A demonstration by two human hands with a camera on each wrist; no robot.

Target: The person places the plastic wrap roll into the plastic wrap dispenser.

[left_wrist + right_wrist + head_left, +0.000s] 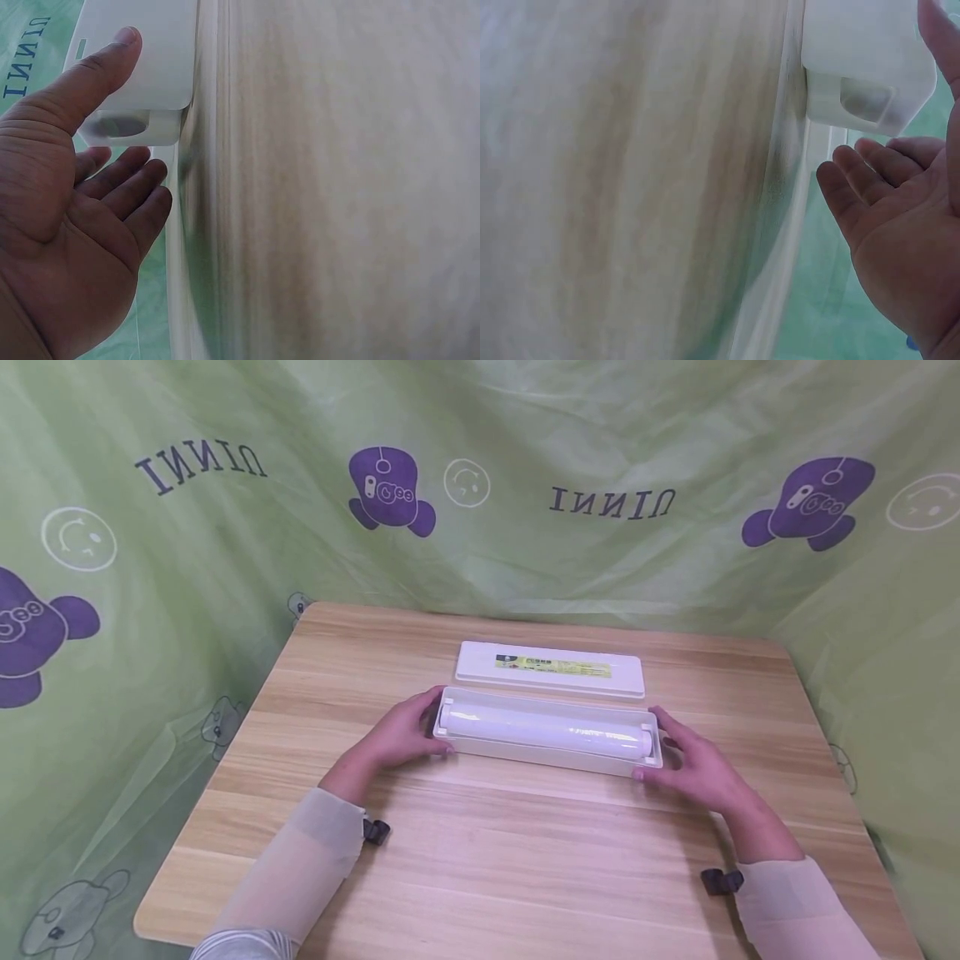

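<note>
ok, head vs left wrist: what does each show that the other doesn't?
Head only: the right hand, the label on the lid, the upper side of the roll, purple figures.
Left wrist only: the palm side of the left hand, a darker patch on the end of the white box.
Both: that hand, the box, tabletop and green curtain.

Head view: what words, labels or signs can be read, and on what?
"UINNI", apparently inverted, twice on the green curtain.
Smiley faces, also on the curtain.
Label on the white lid: too small to read.
Print on the roll: too small and washed out.
Purple figures' marks: unclear.
</note>
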